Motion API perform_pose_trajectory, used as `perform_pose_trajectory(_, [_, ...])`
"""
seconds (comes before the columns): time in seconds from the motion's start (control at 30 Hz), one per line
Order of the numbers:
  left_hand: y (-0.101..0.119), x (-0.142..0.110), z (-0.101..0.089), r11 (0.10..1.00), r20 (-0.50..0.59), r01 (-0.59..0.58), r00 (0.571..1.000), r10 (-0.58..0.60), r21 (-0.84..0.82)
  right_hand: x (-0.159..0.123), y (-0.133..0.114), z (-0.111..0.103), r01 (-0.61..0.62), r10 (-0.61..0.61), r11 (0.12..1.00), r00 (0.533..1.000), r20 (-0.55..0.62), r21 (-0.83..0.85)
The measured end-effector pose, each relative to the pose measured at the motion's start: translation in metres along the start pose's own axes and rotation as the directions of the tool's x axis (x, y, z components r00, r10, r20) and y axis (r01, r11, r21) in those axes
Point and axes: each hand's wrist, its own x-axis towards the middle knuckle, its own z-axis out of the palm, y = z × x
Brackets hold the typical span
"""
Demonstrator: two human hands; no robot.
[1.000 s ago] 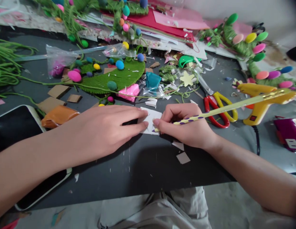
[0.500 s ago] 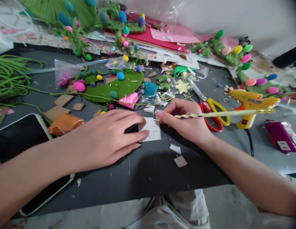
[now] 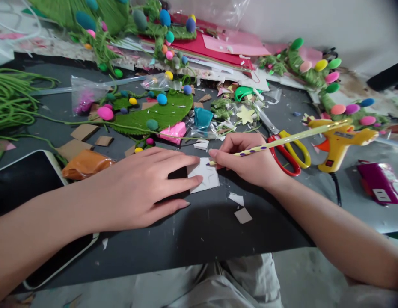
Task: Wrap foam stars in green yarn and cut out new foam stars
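A small white square of paper or card (image 3: pixel 208 182) with faint drawn lines lies on the dark table. My left hand (image 3: pixel 147 182) lies flat with its fingers apart, two fingertips pressing on the card's left side. In my right hand (image 3: pixel 247 160) a pale yellow pencil with dark purple spots (image 3: pixel 276 144) is pinched near its point. The pencil's tip meets the card's upper right part, and its other end slants up to the right. White paper scraps (image 3: pixel 243 216) lie just below the right hand.
Red and yellow scissors (image 3: pixel 284 154), a yellow glue gun (image 3: pixel 342 139) and a purple box (image 3: pixel 380 182) are on the right. A tablet or phone (image 3: pixel 25 179) lies under my left forearm. Behind are a green leaf shape (image 3: pixel 167 111), clay packets, a pale star (image 3: pixel 245 114) and green cord (image 3: pixel 13 102).
The pencil's far end has tilted upward, and its tip now shows on the card. The card has turned slightly and shifted right, with my left fingers spread a little wider.
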Motion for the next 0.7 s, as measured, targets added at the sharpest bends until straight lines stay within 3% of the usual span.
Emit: perform_pose_trajectory(0.7, [0.0005, -0.0007, -0.0009, 0.999, 0.016, 0.026, 1.000, -0.026, -0.024, -0.0002, -0.0011, -0.0002, 0.004, -0.004, 1.000, 1.000, -0.012, -0.017])
